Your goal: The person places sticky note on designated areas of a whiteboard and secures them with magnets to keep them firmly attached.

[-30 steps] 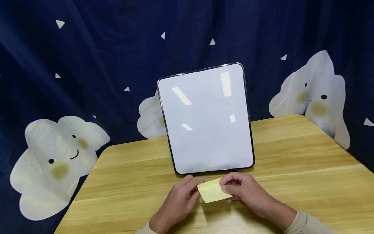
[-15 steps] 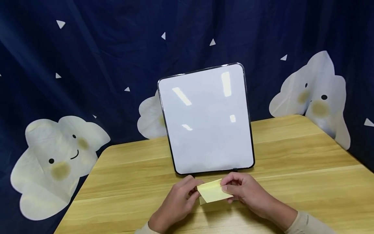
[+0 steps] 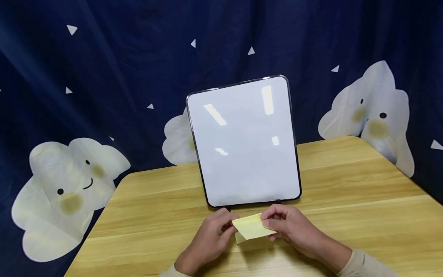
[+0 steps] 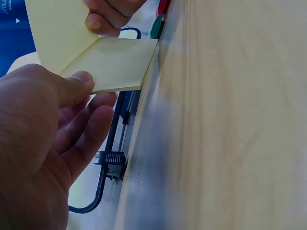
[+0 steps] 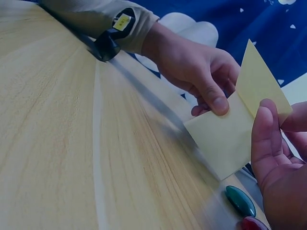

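- Yellow note paper (image 3: 254, 227): held between both hands over the counter (image 3: 155, 219), before the whiteboard (image 3: 245, 146); two leaves, fold or glued edge unclear.
- Grip: left hand (image 3: 209, 238) closes thumb and fingers on the lower leaf (image 5: 223, 136); right hand (image 3: 297, 231) pinches the upper leaf (image 5: 259, 86).
- Technique (judged): steady the lower leaf near the joint, ease the upper evenly; jerking risks a tear.
- Counts: curtain (image 3: 131, 57) 1, counter 1, whiteboard 1, hands 2, paper leaves 2, green piece (image 5: 240, 201) 1, red piece (image 5: 253, 224) 1.

No text can be read — marks on the yellow label (image 5: 123, 22) and blue cloth (image 4: 12, 40) are too blurred
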Tool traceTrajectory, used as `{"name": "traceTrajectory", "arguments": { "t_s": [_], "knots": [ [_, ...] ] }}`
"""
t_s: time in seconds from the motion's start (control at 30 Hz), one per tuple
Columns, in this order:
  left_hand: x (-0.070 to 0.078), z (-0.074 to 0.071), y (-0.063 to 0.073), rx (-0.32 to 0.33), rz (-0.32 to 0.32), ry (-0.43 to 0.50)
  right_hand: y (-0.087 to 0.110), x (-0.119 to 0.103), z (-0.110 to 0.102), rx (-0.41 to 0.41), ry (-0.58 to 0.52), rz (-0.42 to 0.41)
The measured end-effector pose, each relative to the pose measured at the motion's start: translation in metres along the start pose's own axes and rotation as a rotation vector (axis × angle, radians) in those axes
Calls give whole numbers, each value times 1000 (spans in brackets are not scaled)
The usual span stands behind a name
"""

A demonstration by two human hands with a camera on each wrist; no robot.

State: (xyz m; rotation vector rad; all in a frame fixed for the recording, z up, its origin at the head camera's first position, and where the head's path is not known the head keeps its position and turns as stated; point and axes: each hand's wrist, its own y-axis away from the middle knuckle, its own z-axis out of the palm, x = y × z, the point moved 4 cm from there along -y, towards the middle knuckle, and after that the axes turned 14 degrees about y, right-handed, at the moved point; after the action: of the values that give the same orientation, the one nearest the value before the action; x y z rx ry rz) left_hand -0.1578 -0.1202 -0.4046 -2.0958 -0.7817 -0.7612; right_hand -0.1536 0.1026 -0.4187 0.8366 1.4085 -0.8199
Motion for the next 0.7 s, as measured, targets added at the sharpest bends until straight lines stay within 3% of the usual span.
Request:
{"name": "traceTrajectory", "arguments": {
  "t_s": [0.27,0.7],
  "knots": [
    [-3,-1,0,-10,-61,56,0,-1,0,-18,-31,-2],
    [-9,-3,2,-23,-119,59,-1,2,-2,-29,-45,25]
  ]
}}
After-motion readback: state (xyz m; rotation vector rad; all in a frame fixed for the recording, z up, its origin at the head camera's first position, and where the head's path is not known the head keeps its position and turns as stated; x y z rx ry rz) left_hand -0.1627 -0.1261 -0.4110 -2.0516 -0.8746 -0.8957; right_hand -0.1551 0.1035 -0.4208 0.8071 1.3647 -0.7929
